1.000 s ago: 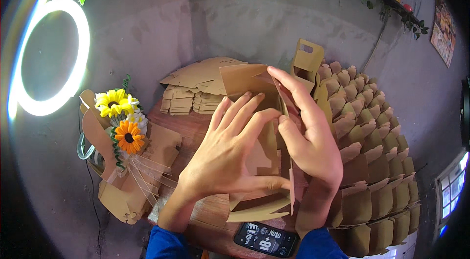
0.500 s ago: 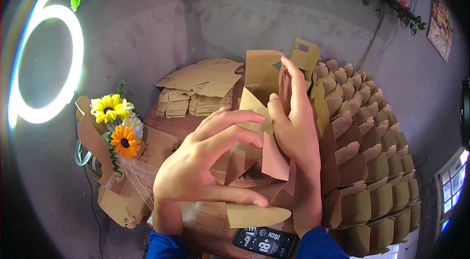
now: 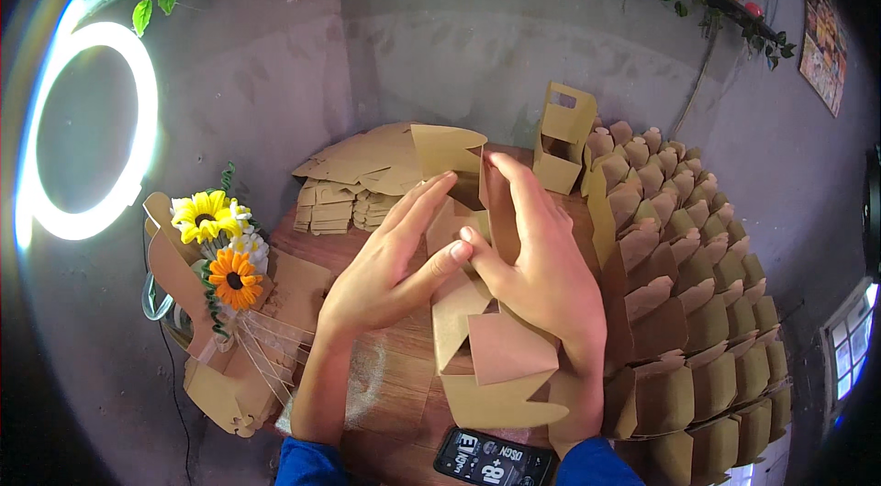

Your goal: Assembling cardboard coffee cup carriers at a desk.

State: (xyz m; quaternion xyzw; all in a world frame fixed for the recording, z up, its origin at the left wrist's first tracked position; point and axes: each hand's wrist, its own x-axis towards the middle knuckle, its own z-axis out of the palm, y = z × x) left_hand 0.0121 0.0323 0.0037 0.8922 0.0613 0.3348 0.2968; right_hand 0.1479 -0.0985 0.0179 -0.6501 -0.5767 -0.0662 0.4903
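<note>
A partly folded brown cardboard box (image 3: 451,323) with loose flaps stands between my two hands, over the middle of the wooden table. Along its left wall lie the long fingers of my left hand (image 3: 381,279), with the thumb across the near side. My right hand (image 3: 541,279) wraps the right wall, its thumb meeting the left thumb. One flap rises at the far end. Other flaps fold out toward me, one with a rounded tongue. The fingers partly cover the box's inside.
Flat cardboard blanks (image 3: 362,160) are stacked behind. One handled box (image 3: 562,137) stands at the back, and many folded boxes (image 3: 684,312) fill the right side. A phone (image 3: 496,457) lies at the near edge. Artificial flowers (image 3: 209,220) and a ring light (image 3: 147,133) are at left.
My left hand, spread over the near flaps before, now lies against the box's left wall. The box has shifted left and toward me, and my right hand came with it.
</note>
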